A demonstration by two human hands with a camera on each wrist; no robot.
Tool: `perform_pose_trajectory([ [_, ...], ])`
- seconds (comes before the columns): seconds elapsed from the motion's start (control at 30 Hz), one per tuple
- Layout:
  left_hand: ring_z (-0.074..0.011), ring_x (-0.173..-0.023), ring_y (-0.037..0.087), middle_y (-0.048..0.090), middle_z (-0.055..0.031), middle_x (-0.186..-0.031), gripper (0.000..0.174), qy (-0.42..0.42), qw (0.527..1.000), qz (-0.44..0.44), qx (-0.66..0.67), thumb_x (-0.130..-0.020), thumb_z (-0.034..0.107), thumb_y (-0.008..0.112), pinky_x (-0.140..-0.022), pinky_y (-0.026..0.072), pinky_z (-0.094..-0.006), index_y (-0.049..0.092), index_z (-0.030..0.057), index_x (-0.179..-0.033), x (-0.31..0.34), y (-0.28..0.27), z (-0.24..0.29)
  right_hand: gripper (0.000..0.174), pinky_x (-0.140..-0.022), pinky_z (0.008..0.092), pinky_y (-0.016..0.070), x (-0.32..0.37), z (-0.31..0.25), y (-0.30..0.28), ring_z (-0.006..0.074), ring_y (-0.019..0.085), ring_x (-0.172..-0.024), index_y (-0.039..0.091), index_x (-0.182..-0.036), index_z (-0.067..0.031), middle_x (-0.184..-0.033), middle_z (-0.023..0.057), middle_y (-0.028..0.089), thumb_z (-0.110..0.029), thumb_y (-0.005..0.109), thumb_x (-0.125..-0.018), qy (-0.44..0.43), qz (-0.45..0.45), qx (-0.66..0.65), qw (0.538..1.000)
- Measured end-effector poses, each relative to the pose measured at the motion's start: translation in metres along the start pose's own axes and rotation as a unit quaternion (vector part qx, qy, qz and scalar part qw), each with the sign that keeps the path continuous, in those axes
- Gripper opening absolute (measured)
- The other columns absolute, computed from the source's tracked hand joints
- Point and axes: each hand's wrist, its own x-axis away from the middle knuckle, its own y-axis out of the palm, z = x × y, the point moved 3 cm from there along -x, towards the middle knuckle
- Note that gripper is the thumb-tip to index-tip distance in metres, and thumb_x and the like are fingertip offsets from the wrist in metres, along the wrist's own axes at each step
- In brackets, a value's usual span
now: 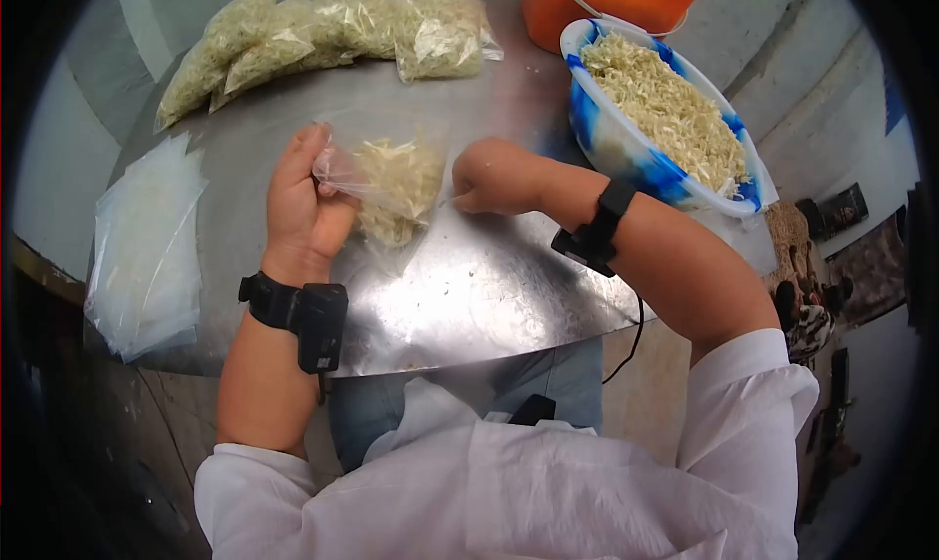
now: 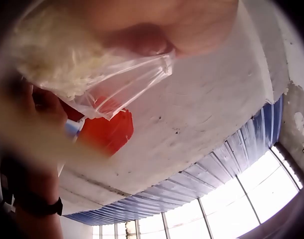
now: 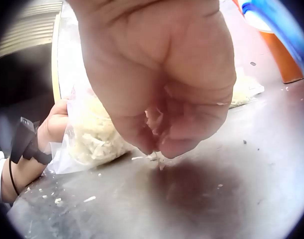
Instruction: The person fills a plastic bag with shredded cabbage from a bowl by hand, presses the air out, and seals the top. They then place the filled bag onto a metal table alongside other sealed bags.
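Note:
My left hand (image 1: 301,203) grips the gathered top edge of a clear plastic bag (image 1: 399,193) partly filled with pale shredded vegetable. In the left wrist view the bag's open end (image 2: 127,84) hangs from under the thumb. My right hand (image 1: 497,176) is low over the metal table, just right of the bag, fingers curled and tips together. Small pale shreds (image 3: 153,156) show at its fingertips in the right wrist view. To its right, a blue-and-white basin (image 1: 606,120) holds a heap of the same shreds (image 1: 670,110).
Several filled bags (image 1: 333,32) lie along the table's far edge. A stack of flat plastic bags (image 1: 147,247) rests at the left. Behind the basin stands an orange bucket (image 1: 611,2). Loose bits (image 3: 57,201) are scattered on the metal table (image 1: 469,315).

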Motion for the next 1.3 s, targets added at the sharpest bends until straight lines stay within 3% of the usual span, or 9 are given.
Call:
perform_pose_trajectory([
  [0.07,-0.0046,-0.046,0.036,0.042,0.0052,-0.057,0.015,0.011,1.0,0.004,-0.018,-0.091,0.011,0.051,-0.044,0.0317,-0.0188,0.049,0.012,-0.076,0.0,0.0,-0.003,0.017,-0.059,0.0405,0.0448,-0.002,-0.006,0.0,0.0337,0.057,-0.06,0.063,-0.065,-0.0011,-0.063,0.0158,0.06,-0.018,0.064,-0.065,0.001,-0.057,0.054,0.997],
  [0.27,-0.0046,-0.047,0.037,0.044,0.0047,-0.058,0.012,0.0,1.0,0.011,-0.009,-0.091,0.011,0.051,-0.045,0.0328,-0.0175,0.051,0.0107,-0.079,0.002,0.001,0.0,0.017,-0.06,0.0399,0.0453,-0.009,-0.009,0.003,0.0303,0.059,-0.06,0.064,-0.068,0.0003,-0.064,0.0164,0.061,-0.017,0.062,-0.066,0.007,-0.083,0.036,0.996],
  [0.4,-0.0037,-0.046,0.033,0.037,0.006,-0.056,0.01,0.013,1.0,0.017,-0.006,-0.093,0.012,0.047,-0.046,0.0291,-0.0184,0.052,0.0102,-0.085,0.0,0.001,0.002,0.018,-0.061,0.0387,0.046,-0.009,-0.015,-0.011,0.0281,0.061,-0.063,0.064,-0.071,0.0013,-0.067,0.0166,0.062,-0.016,0.061,-0.067,0.006,-0.07,-0.035,0.997],
  [0.47,-0.0037,-0.046,0.033,0.037,0.0062,-0.056,0.011,0.018,1.0,0.001,0.003,-0.093,0.012,0.048,-0.046,0.0296,-0.018,0.052,0.0106,-0.082,-0.003,-0.002,0.004,0.016,-0.063,0.0329,0.0497,-0.013,-0.011,-0.01,0.024,0.063,-0.066,0.068,-0.078,-0.0028,-0.072,0.0134,0.065,-0.015,0.064,-0.068,-0.008,-0.015,-0.06,0.998],
  [0.77,-0.0031,-0.045,0.034,0.041,0.0069,-0.057,0.015,-0.015,1.0,-0.022,0.001,-0.093,0.012,0.048,-0.046,0.0304,-0.0175,0.051,0.0121,-0.078,-0.003,0.0,0.001,0.015,-0.061,0.0323,0.0495,-0.019,-0.005,0.011,0.0222,0.063,-0.066,0.068,-0.077,-0.0033,-0.069,0.0108,0.064,-0.014,0.066,-0.067,0.023,-0.054,-0.064,0.996],
  [0.87,-0.0039,-0.045,0.036,0.043,0.0051,-0.058,0.013,-0.03,0.998,-0.055,0.009,-0.091,0.011,0.051,-0.045,0.0327,-0.0176,0.05,0.0116,-0.078,0.0,0.003,-0.002,0.018,-0.063,0.0364,0.0466,0.001,-0.025,-0.003,0.0273,0.059,-0.065,0.066,-0.078,-0.0016,-0.071,0.0123,0.063,-0.017,0.063,-0.069,0.016,-0.095,-0.001,0.995],
  [1.0,-0.004,-0.046,0.036,0.044,0.0049,-0.059,0.013,-0.059,0.996,-0.054,0.031,-0.091,0.011,0.05,-0.045,0.0327,-0.0178,0.05,0.0116,-0.078,0.005,0.01,-0.011,0.017,-0.061,0.0355,0.0461,0.029,-0.015,-0.014,0.025,0.059,-0.063,0.065,-0.076,-0.0012,-0.07,0.0114,0.063,-0.017,0.064,-0.069,0.004,-0.127,0.036,0.991],
  [1.23,-0.0037,-0.048,0.033,0.04,0.0046,-0.059,0.013,-0.113,0.986,-0.114,0.048,-0.095,0.015,0.045,-0.048,0.0312,-0.0178,0.053,0.0084,-0.088,0.014,0.019,-0.035,0.011,-0.053,0.0278,0.0449,0.083,-0.051,-0.093,0.0144,0.055,-0.055,0.062,-0.071,0.0002,-0.061,0.0072,0.06,-0.01,0.062,-0.068,0.074,0.022,-0.111,0.991],
  [1.3,-0.0038,-0.048,0.033,0.04,0.0046,-0.059,0.012,-0.119,0.983,-0.129,0.046,-0.095,0.015,0.045,-0.048,0.0313,-0.0178,0.053,0.0084,-0.088,0.016,0.023,-0.038,0.009,-0.052,0.0271,0.044,0.08,-0.068,-0.106,0.0125,0.053,-0.054,0.062,-0.072,0.0001,-0.06,0.0058,0.059,-0.008,0.062,-0.069,-0.01,0.135,-0.132,0.982],
])
